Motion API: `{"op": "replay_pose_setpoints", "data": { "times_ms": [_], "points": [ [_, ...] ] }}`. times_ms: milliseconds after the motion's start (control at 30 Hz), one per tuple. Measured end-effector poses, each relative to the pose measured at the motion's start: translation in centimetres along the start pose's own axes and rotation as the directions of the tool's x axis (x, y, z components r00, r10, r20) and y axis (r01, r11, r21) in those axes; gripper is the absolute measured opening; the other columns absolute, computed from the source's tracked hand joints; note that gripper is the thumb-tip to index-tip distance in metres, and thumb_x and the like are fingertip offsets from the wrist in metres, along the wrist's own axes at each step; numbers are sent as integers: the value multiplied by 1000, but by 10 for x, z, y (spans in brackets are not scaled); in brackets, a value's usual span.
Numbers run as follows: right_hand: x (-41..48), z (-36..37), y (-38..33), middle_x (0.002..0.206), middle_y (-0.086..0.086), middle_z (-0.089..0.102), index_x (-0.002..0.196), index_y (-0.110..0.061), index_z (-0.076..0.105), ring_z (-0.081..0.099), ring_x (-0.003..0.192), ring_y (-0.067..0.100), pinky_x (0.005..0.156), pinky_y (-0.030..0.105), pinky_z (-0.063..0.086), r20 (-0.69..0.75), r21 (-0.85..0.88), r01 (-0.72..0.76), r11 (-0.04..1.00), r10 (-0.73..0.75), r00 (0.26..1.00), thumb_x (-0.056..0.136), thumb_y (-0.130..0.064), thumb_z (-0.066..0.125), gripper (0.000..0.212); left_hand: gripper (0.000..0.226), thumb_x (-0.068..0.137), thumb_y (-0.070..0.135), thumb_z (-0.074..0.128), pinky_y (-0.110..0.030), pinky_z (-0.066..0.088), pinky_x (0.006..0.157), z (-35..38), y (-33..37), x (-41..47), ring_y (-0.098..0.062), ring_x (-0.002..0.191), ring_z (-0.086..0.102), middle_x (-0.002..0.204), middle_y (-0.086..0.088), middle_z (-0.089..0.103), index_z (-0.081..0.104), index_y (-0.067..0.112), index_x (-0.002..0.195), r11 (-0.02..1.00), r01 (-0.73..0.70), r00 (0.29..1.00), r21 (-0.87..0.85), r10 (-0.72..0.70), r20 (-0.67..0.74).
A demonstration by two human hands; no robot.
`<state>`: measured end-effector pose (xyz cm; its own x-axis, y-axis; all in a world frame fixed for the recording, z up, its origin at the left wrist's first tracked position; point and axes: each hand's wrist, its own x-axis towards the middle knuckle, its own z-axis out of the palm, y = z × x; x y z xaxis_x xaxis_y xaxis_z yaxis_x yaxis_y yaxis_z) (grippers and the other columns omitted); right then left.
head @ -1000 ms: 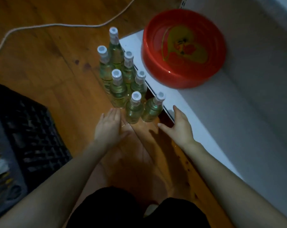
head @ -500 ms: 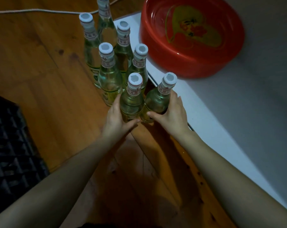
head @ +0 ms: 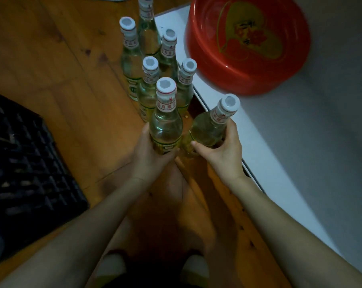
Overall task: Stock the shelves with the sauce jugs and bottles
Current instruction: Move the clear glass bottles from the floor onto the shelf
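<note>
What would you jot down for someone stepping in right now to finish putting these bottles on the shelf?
Left hand: grips the first bottle round its body, upright.
Right hand: grips the second bottle, tilted toward the white shelf.
The five other bottles stand clustered on the wooden floor, beside the shelf's edge.
On the shelf in view: only a red basin.
Done: no bottle is shelved in view.
Left: place the two held bottles on the shelf, then the five from the floor.
</note>
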<state>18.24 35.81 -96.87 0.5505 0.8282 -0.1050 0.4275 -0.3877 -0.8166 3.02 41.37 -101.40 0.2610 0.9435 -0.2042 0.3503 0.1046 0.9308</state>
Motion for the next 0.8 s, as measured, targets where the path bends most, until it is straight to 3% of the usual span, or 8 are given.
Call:
{"op": "replay_pose_setpoints", "data": {
  "times_ms": [133,267,367,467,533,600,700,800],
  "points": [
    [-34,-28,-52,119,-7,50,126,-25,44,46,110,3,95,20,39,30,24,-65,998,64,997,63,-20,84,75,87,57,26,84,-45,46,98,-35,52,-43,-19,117,54,126,-3,55,39,20,131,994,107,992,-20,-106,62],
    [-67,-59,-112,119,-3,54,124,-25,47,51,111,9,96,30,45,88,16,-110,994,108,990,62,-22,84,72,84,63,13,84,-25,43,96,-76,117,-84,-3,113,49,111,24,49,37,22,133,989,142,984,46,-146,99],
    [-92,-85,-162,119,0,56,125,-19,47,53,111,12,95,34,47,116,12,-140,990,138,984,60,-22,85,75,83,63,16,84,-23,43,94,-107,170,-112,1,110,47,106,35,43,34,36,125,987,140,982,81,-149,116],
    [-114,-119,-220,115,-6,56,119,-31,48,53,107,7,92,25,46,130,46,-159,986,152,980,60,-21,84,70,80,63,19,84,-27,47,93,-141,222,-138,-1,111,50,107,29,48,33,46,117,989,115,987,98,-125,105],
    [-128,-145,-261,107,-19,55,106,-45,44,52,99,-7,87,10,41,135,68,-156,985,146,980,61,-18,84,66,79,63,19,84,-15,44,90,-164,262,-153,9,108,48,109,32,47,34,53,113,990,91,991,106,-101,92],
    [-139,-170,-303,105,-27,52,102,-47,43,50,97,-17,82,0,37,135,79,-154,985,142,981,60,-15,84,67,81,61,20,85,0,38,82,-189,308,-165,23,100,44,106,35,46,32,56,110,990,70,993,123,-80,81],
    [-150,-203,-359,105,-31,49,104,-47,40,47,96,-24,80,-3,35,161,99,-147,984,130,978,61,-15,85,70,77,58,37,84,-7,43,83,-221,376,-178,14,100,49,106,28,51,34,55,113,989,69,992,132,-82,91],
    [-162,-239,-418,107,-31,51,104,-48,43,48,99,-22,80,-1,37,161,108,-138,984,120,980,60,-20,86,68,71,51,59,72,-11,44,83,-256,447,-190,13,102,51,107,36,51,33,66,111,994,36,991,99,-49,128]
  ]
}}
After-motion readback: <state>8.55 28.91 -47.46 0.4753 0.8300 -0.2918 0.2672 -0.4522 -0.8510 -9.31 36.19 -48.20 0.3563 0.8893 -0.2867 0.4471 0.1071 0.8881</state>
